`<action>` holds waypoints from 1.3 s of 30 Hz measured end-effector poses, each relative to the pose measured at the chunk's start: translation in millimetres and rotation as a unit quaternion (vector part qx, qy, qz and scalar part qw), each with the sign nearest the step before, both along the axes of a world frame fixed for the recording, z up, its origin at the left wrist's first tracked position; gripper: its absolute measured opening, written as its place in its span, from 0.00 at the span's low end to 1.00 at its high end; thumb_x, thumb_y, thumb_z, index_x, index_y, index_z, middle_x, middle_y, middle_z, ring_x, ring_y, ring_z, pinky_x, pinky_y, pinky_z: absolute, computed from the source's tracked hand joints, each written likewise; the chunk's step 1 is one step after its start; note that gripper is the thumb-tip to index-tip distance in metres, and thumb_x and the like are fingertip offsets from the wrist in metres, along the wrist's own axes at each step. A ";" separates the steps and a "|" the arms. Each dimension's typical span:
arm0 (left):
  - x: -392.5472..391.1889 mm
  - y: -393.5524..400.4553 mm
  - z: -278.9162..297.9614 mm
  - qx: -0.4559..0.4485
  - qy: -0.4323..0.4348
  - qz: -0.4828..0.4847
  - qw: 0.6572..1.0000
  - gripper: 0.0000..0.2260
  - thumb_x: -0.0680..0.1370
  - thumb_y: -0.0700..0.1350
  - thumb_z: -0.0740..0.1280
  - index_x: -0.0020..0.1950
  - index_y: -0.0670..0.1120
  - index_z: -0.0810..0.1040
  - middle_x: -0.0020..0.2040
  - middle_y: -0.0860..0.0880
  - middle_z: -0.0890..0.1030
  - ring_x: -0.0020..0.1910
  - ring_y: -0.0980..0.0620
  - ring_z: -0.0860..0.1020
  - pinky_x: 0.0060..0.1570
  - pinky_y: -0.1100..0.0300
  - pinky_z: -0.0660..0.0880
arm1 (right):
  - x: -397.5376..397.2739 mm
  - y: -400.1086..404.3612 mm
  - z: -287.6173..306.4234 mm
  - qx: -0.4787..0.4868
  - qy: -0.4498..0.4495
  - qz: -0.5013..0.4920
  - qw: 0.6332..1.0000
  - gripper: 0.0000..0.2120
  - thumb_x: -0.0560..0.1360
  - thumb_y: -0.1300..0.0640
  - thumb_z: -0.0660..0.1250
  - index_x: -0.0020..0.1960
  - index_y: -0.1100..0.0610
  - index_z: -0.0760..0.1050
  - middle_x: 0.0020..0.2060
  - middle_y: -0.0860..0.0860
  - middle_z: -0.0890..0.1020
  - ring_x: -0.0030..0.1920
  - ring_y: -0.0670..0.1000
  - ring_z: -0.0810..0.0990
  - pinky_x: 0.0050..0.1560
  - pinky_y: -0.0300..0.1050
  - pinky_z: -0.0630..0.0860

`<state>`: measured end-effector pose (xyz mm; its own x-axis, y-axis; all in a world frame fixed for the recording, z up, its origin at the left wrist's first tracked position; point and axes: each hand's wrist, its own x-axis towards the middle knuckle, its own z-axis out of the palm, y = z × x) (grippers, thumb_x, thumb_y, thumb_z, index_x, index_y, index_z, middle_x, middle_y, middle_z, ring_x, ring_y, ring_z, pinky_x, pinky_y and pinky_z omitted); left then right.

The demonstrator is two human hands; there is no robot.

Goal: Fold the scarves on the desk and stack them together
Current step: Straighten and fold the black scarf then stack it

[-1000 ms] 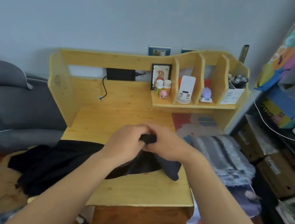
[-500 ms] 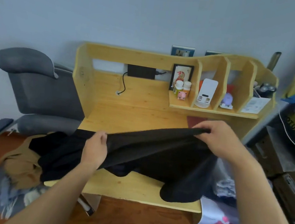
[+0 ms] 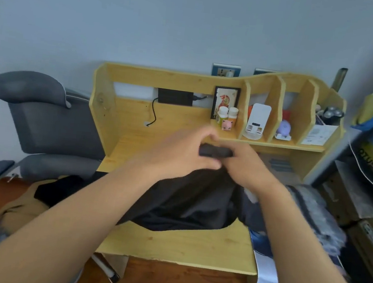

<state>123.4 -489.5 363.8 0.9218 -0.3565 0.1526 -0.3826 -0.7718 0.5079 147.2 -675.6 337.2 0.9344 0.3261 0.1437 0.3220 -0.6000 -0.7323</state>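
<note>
**Black scarf gathered at centre frame, fold under way**

Head view. Both hands meet at the centre of the frame, above the middle of the wooden surface (image 3: 180, 245). The left hand (image 3: 179, 154) and the right hand (image 3: 245, 166) each have fingers curled round a bunched edge of the black scarf (image 3: 187, 204), with the two gripped portions brought together and touching. The rest of the scarf hangs from that grip and drapes down onto the surface, with one end trailing off toward the lower left of the frame. Neither hand is free.

A grey striped scarf (image 3: 313, 207) lies at the right edge of the surface, partly hanging over the side. A tan cloth (image 3: 22, 211) sits at the lower left, off the surface; whether it is a scarf cannot be told. A grey chair (image 3: 43, 120) stands at the left. The shelf (image 3: 273, 143) at upper right carries small bottles and a pink figurine.

Assessment: the step in hand appears to be halving the black scarf end to end. To do it well, the matched edges should be aligned before lowering, the trailing end drawn fully onto the surface, and the hanging cloth kept free of twists. The fabric looks thin and slack, so it will likely crumple unless laid down under light tension and smoothed flat.
</note>
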 end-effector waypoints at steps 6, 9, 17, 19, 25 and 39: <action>8.5 75.7 -88.2 -0.035 0.168 0.229 0.958 0.09 0.83 0.50 0.65 0.47 0.49 0.81 0.39 0.51 0.80 0.41 0.48 0.79 0.38 0.56 0.69 | 1.7 -34.5 12.0 -0.009 0.045 -0.045 0.998 0.12 0.80 0.62 0.64 0.46 0.50 0.82 0.42 0.48 0.85 0.46 0.47 0.81 0.47 0.41 0.73; 3.6 74.5 -79.8 -0.148 0.117 0.240 0.952 0.11 0.84 0.45 0.62 0.43 0.46 0.77 0.40 0.49 0.79 0.40 0.49 0.77 0.36 0.57 0.67 | 14.3 -44.4 13.9 -0.021 0.018 -0.078 0.997 0.12 0.80 0.63 0.65 0.44 0.50 0.81 0.40 0.48 0.83 0.44 0.48 0.80 0.44 0.40 0.72; 9.0 102.7 16.9 0.070 0.166 0.080 0.980 0.11 0.78 0.55 0.72 0.48 0.48 0.80 0.43 0.53 0.83 0.40 0.54 0.80 0.43 0.58 0.74 | 59.1 -75.7 27.9 -0.067 -0.090 -0.197 0.974 0.13 0.79 0.66 0.61 0.53 0.55 0.83 0.48 0.52 0.83 0.53 0.56 0.78 0.54 0.49 0.73; 5.7 109.7 22.8 0.193 0.190 0.082 0.959 0.15 0.80 0.54 0.69 0.42 0.44 0.77 0.34 0.52 0.76 0.31 0.55 0.73 0.35 0.60 0.68 | 69.0 -84.1 28.3 -0.059 -0.104 -0.240 0.963 0.19 0.75 0.70 0.58 0.51 0.52 0.83 0.47 0.54 0.84 0.53 0.59 0.79 0.55 0.51 0.75; -6.2 58.0 37.1 -0.394 0.219 0.065 0.890 0.10 0.85 0.42 0.62 0.60 0.48 0.82 0.53 0.53 0.87 0.52 0.54 0.84 0.60 0.50 0.77 | 89.9 -97.9 25.4 -0.153 0.070 -0.258 0.951 0.28 0.76 0.69 0.65 0.74 0.55 0.69 0.71 0.58 0.73 0.70 0.61 0.72 0.67 0.51 0.70; -7.0 -14.3 -120.7 -0.033 0.083 0.142 0.986 0.22 0.81 0.49 0.68 0.73 0.59 0.66 0.57 0.57 0.82 0.50 0.55 0.81 0.50 0.52 0.81 | 3.0 -51.1 38.1 0.252 -0.005 -0.165 0.954 0.20 0.80 0.69 0.58 0.45 0.49 0.83 0.40 0.45 0.86 0.43 0.46 0.85 0.43 0.44 0.83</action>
